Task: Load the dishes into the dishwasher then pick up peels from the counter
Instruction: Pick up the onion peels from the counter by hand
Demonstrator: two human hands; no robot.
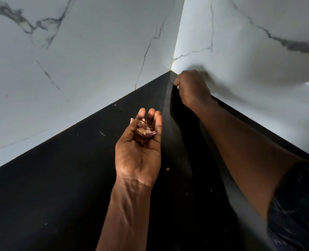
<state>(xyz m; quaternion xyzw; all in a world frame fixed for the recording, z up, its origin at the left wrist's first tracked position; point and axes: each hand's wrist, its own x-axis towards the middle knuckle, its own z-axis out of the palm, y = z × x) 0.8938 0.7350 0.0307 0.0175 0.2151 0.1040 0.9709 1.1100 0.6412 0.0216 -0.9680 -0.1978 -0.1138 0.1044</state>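
My left hand (139, 151) hovers palm up over the black counter (59, 187), and a small heap of pinkish-brown peels (144, 130) lies in its cupped palm. My right hand (191, 87) reaches into the far corner where the counter meets the two marble walls. Its fingers are curled together and pinch a small pale peel bit (177, 86) right at the corner. One loose peel scrap (167, 168) lies on the counter beside my left wrist. Another tiny scrap (115, 105) sits near the left wall.
White marble walls with grey veins rise on the left (68, 60) and right (258, 60) and meet at the corner. A thin pale thread (102, 133) and a few specks lie on the counter. A dark sleeve (298, 205) covers my right upper arm.
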